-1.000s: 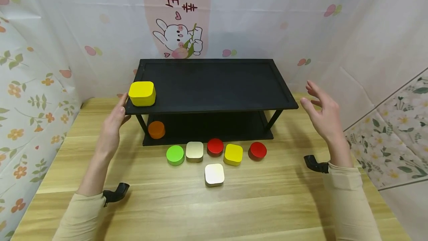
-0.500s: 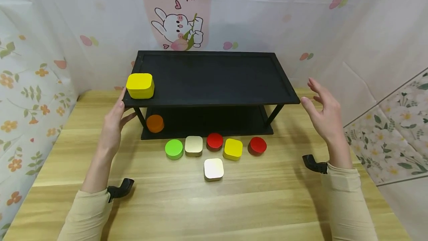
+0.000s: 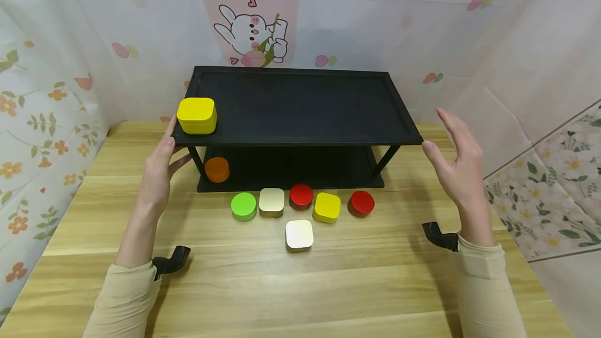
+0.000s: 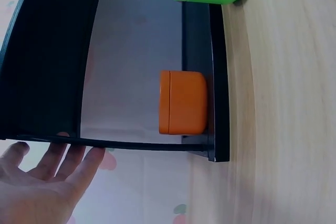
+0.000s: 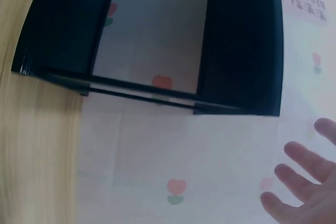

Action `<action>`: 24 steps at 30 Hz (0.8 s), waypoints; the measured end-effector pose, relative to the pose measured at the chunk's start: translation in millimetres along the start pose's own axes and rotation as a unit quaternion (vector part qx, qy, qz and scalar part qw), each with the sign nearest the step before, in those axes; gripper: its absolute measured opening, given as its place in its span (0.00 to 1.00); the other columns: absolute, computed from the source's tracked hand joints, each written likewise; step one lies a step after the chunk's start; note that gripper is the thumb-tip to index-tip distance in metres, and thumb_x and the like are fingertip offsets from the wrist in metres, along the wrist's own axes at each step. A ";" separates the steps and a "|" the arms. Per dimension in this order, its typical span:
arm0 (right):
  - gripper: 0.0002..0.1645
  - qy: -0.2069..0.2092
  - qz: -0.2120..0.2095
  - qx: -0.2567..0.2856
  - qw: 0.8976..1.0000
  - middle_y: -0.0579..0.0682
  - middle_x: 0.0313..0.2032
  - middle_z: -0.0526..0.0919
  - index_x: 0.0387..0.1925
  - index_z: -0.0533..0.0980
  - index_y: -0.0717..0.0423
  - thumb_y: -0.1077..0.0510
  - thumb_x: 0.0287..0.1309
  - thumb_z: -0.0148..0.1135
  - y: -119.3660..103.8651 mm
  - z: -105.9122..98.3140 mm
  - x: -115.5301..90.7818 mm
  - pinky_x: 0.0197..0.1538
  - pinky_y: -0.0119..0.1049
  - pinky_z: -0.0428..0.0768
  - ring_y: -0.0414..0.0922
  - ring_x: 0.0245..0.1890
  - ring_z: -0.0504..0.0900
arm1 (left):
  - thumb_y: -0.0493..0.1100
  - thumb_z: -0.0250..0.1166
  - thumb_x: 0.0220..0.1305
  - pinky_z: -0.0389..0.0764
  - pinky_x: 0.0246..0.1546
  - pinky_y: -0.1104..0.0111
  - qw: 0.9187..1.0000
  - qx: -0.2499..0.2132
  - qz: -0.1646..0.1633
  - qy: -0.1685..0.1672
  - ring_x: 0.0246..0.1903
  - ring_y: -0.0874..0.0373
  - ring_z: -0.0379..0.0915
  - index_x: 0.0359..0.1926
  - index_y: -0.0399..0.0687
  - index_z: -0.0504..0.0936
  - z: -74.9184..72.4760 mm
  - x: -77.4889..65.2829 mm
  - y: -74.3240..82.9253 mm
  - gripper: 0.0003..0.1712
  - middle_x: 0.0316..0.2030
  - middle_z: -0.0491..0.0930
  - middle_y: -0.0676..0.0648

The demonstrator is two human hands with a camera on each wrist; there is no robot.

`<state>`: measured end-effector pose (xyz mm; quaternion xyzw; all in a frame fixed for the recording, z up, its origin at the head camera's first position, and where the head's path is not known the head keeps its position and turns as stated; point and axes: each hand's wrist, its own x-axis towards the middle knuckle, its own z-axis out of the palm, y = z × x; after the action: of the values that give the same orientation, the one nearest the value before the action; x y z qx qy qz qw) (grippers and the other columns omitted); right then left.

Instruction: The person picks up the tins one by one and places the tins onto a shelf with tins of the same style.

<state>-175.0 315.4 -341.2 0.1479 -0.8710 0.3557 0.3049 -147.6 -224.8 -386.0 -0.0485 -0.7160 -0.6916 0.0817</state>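
Observation:
A black two-tier shelf (image 3: 300, 106) stands on the wooden table. My left hand (image 3: 157, 173) touches its left end, fingers extended against the side edge; the left wrist view shows the fingertips (image 4: 94, 156) on that edge. Close by, a yellow rounded-square box (image 3: 197, 115) sits on the top tier's front left corner. An orange round box (image 3: 217, 170) stands below it on the lower tier's left end. My right hand (image 3: 457, 166) hovers just off the shelf's right end, thumb and fingers spread, holding nothing. In the right wrist view its fingers (image 5: 302, 182) are apart from the shelf.
Before the shelf stand a green round box (image 3: 243, 206), a cream square box (image 3: 272, 202), two red round boxes (image 3: 301, 196), a yellow square box (image 3: 327, 207) and a white-topped square box (image 3: 299, 234) nearer me. Patterned curtains (image 3: 366, 25) hang behind.
The head view has tilted down, so shelf and boxes appear higher in it. My left hand stays at the shelf's left end, its lower fingers now showing more beneath the top tier.

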 end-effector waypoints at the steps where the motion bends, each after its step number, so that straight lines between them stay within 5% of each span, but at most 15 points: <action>1: 0.35 0.006 -0.006 0.002 1.000 0.48 0.72 0.74 0.73 0.71 0.38 0.46 0.66 0.68 -1.1 0.2 -0.7 0.78 0.33 0.62 0.42 0.75 0.68 | 0.59 0.42 0.81 0.58 0.77 0.37 1.000 -0.002 -0.001 0.000 0.70 0.55 0.58 0.80 0.72 0.55 0.2 0.0 0.4 0.30 0.82 0.50 0.58; 12: 0.39 0.051 -0.085 0.037 0.994 0.62 0.64 0.81 0.66 0.77 0.56 0.36 0.64 0.66 -27.3 6.7 -4.6 0.71 0.26 0.70 0.33 0.66 0.75 | 0.59 0.44 0.81 0.55 0.78 0.36 1.000 -0.026 -0.007 0.006 0.67 0.58 0.61 0.79 0.71 0.57 0.7 0.5 2.1 0.30 0.82 0.52 0.57; 24: 0.32 0.087 -0.138 0.220 0.962 0.63 0.52 0.87 0.52 0.77 0.80 0.52 0.65 0.70 -60.7 22.3 -9.1 0.58 0.30 0.83 0.44 0.54 0.87 | 0.58 0.45 0.81 0.57 0.78 0.38 1.000 -0.026 -0.009 0.009 0.66 0.59 0.62 0.80 0.70 0.57 0.0 -0.5 3.3 0.30 0.82 0.52 0.56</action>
<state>-148.7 257.2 -327.4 0.2983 -0.7126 0.5046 0.3856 -146.5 -224.6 -382.8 -0.0380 -0.6978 -0.7107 0.0805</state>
